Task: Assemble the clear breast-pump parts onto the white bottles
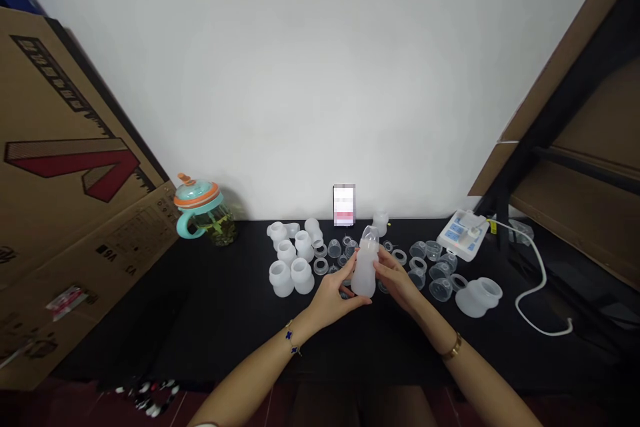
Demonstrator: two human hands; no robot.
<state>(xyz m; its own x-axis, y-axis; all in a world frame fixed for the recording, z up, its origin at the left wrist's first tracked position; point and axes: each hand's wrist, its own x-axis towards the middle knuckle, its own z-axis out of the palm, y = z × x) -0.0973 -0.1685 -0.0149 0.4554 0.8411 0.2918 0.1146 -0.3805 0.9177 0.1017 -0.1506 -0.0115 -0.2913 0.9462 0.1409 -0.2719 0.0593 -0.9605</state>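
Between my two hands a frosted white baby bottle [365, 270] with a clear cap stands nearly upright above the black table. My left hand [334, 295] is closed round its left side and base. The fingers of my right hand [397, 277] press on its right side. To the left several open white bottle bodies [293, 273] are grouped together. Clear dome caps [441, 289], ring collars [399, 256] and small teats lie behind and beside my hands; some are partly hidden by them. Another white bottle body [477, 297] lies on its side at the right.
A phone [344, 205] leans on the wall at the back. A teal-lidded glass jug [205, 210] stands left, beside a large cardboard box [65, 167]. At right are a white power strip [463, 235], its white cable [543, 273] and a dark shelf frame [505, 180].
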